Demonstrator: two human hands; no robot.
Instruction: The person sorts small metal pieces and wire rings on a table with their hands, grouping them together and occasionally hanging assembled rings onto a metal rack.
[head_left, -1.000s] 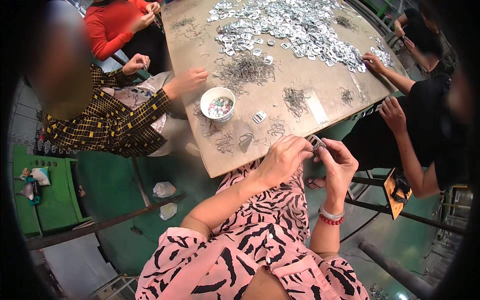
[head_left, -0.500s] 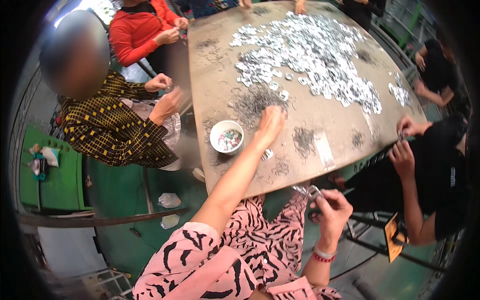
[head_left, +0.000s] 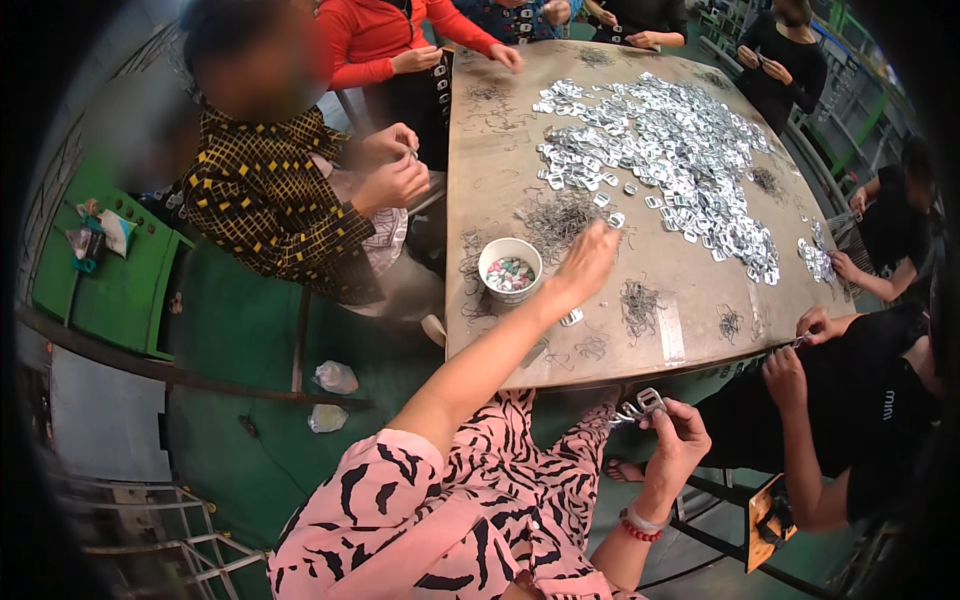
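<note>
My left hand stretches over the table, fingers drawn together and pointing down. Its fingertips reach a single silver metal buckle at the near side of the big buckle pile; whether they grip anything is hidden. Beside this hand lies a heap of thin dark wire pieces. Past the table's front edge, my right hand pinches a few silver metal buckles between thumb and fingers. Under my left forearm another buckle shows in part. A white tub with small coloured bits stands left of that forearm.
The brown table carries smaller wire heaps and a pale tape strip. A person in a yellow-black checked top sits left; one in black sits right. Others work around the far edges. Plastic bags lie on the floor.
The view has shifted, so the table appears farther right and lower. My left hand has moved forward from the wire heap to the lone buckle. My right hand still holds its buckles.
</note>
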